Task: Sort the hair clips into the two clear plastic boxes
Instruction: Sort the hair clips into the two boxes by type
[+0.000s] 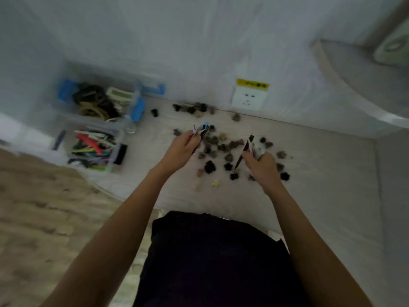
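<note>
**Inspector:** State of the hands is to be recorded first.

**Assistant:** The left hand (pixel 183 147) is seen closed around a small bundle of long flat clips (pixel 202 129), dark and pale blue ones fanning out past the fingertips. The right hand (pixel 262 166) is closed on a second bundle (pixel 247 149), from which one long black clip sticks out toward the person. Both hands are held over the middle of the worktop (pixel 321 173).

**Inspector:** And the unsorted stock?

**Assistant:** Many small claw clips (pixel 221 149), black, brown and beige, are scattered across the middle of the worktop, with a further row along its far edge against the wall.

**Inspector:** The boxes?

**Assistant:** Two clear plastic boxes are set at the worktop's left edge. The far box (pixel 132 100), fitted with blue latches, is filled with larger dark and tan clips. The near box (pixel 115 151), just beside it, is filled with long flat clips in red, green, white and other colours.

**Inspector:** Any writing?

**Assistant:** A white wall socket (pixel 249 97) is noted above the far edge, with a yellow label (pixel 252 84) over it. Dark characters are printed on the label, but the picture is too blurred for them to be read.
</note>
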